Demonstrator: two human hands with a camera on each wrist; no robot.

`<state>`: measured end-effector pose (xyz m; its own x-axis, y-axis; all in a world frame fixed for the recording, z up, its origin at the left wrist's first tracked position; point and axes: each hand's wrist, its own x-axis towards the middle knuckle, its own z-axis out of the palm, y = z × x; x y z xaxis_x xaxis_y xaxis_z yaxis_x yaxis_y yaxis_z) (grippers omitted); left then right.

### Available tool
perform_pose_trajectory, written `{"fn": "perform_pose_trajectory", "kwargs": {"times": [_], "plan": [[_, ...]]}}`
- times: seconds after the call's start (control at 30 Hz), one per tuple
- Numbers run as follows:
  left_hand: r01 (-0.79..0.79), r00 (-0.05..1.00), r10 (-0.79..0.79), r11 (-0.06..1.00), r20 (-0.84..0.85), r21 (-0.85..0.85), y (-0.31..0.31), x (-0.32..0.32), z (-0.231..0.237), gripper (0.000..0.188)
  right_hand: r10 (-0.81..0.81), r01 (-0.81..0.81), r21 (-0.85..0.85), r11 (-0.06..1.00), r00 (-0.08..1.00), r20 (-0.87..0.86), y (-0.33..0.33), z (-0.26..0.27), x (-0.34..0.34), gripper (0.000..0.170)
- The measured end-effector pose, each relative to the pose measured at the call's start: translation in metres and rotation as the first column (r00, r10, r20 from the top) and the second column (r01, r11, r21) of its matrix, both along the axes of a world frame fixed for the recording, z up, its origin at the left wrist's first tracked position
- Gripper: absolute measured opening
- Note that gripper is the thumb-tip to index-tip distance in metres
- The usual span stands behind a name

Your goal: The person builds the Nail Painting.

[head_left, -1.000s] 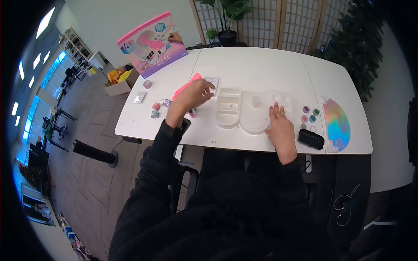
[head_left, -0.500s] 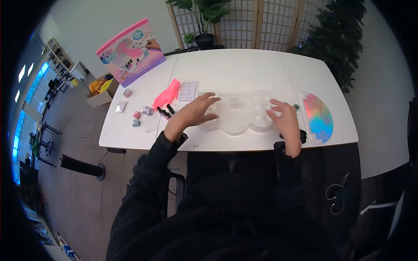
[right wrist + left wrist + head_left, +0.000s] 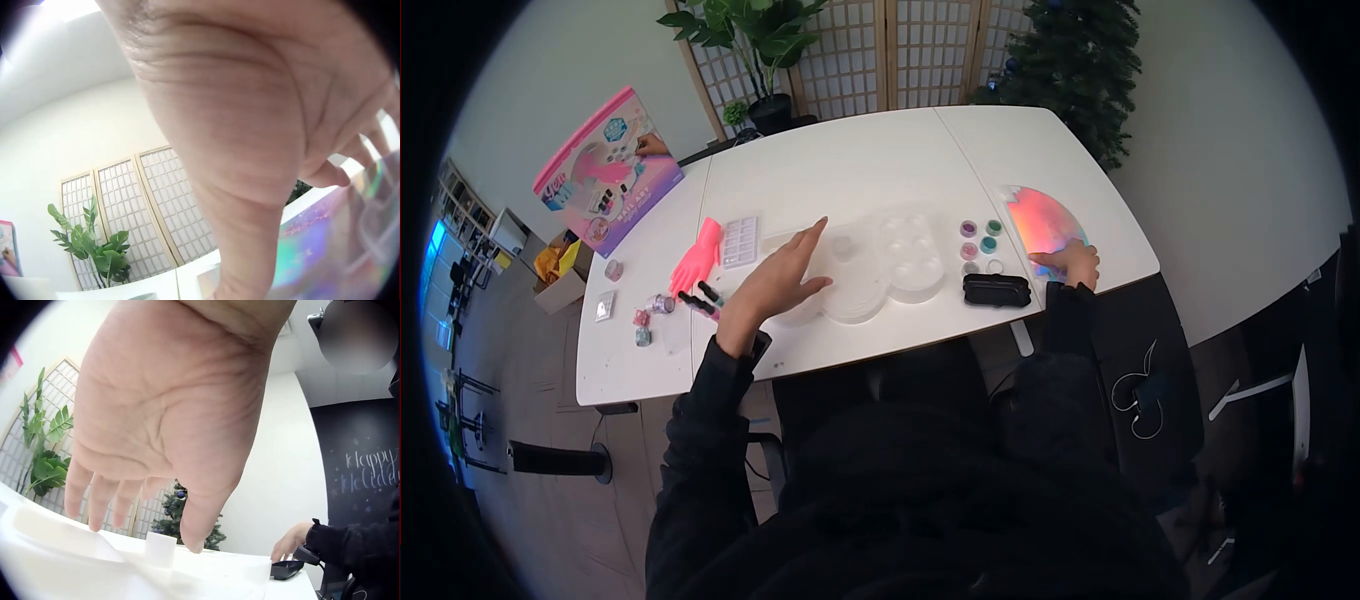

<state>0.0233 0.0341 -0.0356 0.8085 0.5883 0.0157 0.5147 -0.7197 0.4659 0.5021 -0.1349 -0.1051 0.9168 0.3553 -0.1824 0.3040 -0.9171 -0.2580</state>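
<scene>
The left hand (image 3: pixel 775 285) hovers over the left part of a clear plastic tray (image 3: pixel 855 305), fingers extended and thumb apart, holding nothing. In the left wrist view its palm (image 3: pixel 162 406) faces the camera above the pale tray (image 3: pixel 56 544). At the table's right, the right hand (image 3: pixel 1072 264) lies over the lower part of a shiny rainbow fan-shaped sheet (image 3: pixel 1040 220), thumb and fingers spread. The right wrist view shows the right hand (image 3: pixel 250 125) close up, over the sheet (image 3: pixel 312 237); whether the fingertips touch it cannot be told.
Between tray and sheet lie small coloured pots (image 3: pixel 968 229) and a black case (image 3: pixel 997 290). Left of the tray are a pink hand form (image 3: pixel 698 258), a nail tray (image 3: pixel 740 242), dark-capped bottles (image 3: pixel 698 303) and glitter jars (image 3: pixel 662 304). A printed box (image 3: pixel 610 175) stands behind.
The right hand has moved off the tray's right side, rightward to the rainbow sheet. The left hand has come from beside the pink hand form to above the tray. The head view has shifted right.
</scene>
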Motion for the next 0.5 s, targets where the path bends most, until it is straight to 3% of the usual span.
{"fn": "perform_pose_trajectory", "kwargs": {"times": [0.07,0.2,0.3,0.43,0.5], "plan": [[0.041,0.998,-0.044,0.997,0.047,0.071,0.002,0.002,-0.008,0.093,0.051,-0.053,-0.026,0.998,0.996,-0.070,0.004,0.006,-0.006,0.141],[0.071,0.989,-0.090,0.986,0.116,0.154,0.004,0.004,-0.012,0.094,0.050,-0.052,-0.016,0.999,0.992,-0.117,0.017,0.008,-0.011,0.156],[0.074,0.986,-0.096,0.984,0.136,0.164,0.004,0.002,-0.012,0.094,0.002,-0.002,-0.010,1.000,1.000,-0.023,0.024,0.005,-0.023,0.158],[0.037,0.992,-0.049,0.993,0.112,0.109,0.000,0.003,-0.008,0.095,0.014,-0.016,-0.022,1.000,0.997,-0.080,0.029,0.013,-0.021,0.161],[0.054,0.980,-0.086,0.983,0.182,0.176,0.002,0.004,-0.010,0.095,-0.009,0.006,-0.038,0.999,0.995,-0.097,0.031,0.017,-0.019,0.162]]}}
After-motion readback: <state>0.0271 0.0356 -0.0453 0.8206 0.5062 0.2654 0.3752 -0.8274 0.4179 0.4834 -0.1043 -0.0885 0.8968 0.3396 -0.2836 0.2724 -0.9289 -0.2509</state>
